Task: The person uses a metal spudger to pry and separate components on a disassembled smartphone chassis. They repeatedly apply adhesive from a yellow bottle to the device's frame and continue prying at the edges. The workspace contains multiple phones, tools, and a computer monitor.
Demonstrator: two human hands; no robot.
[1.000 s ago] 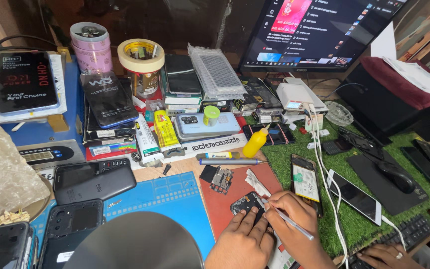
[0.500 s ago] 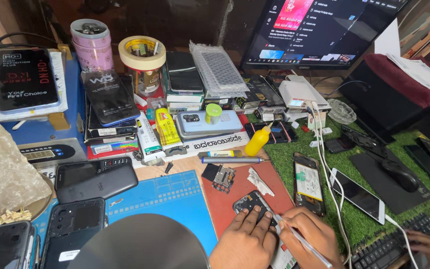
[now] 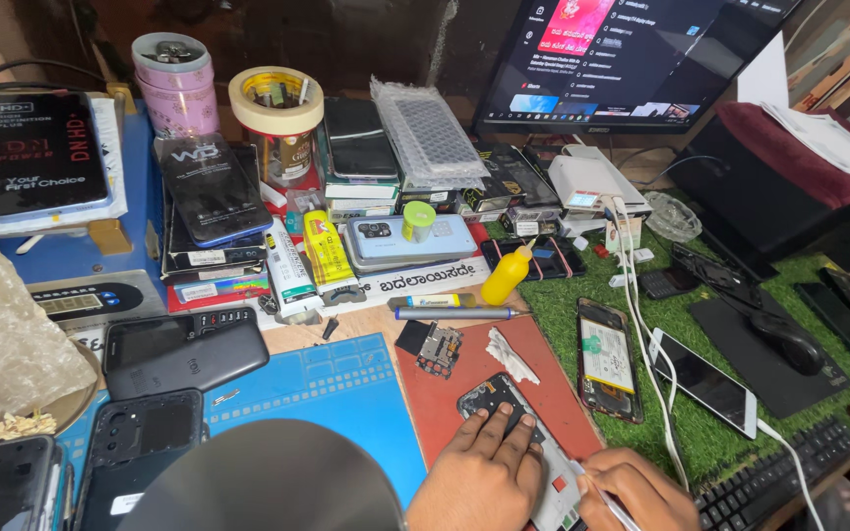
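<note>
1. Left hand lies flat, fingers spread and pressing down on the opened black phone with its back cover off, pinning it in place, not gripping it.
2. Right hand is curled around a thin white tweezer-like tool, pinched like a pen, its tip hidden low at the picture's edge beside the phone.
3. The opened phone sits on a reddish-brown work mat, near the front edge of the surface, between the two hands.
4. Just above it on the same mat: a small black circuit part and a crumpled white wipe, apart from each other.
5. Left of the red mat, a blue gridded mat; right of it, green artificial turf carrying another opened phone with its battery showing and a white-edged phone lying face up.
6. Farther back, a yellow squeeze bottle stands upright, and a dark computer monitor glows behind the clutter.
</note>
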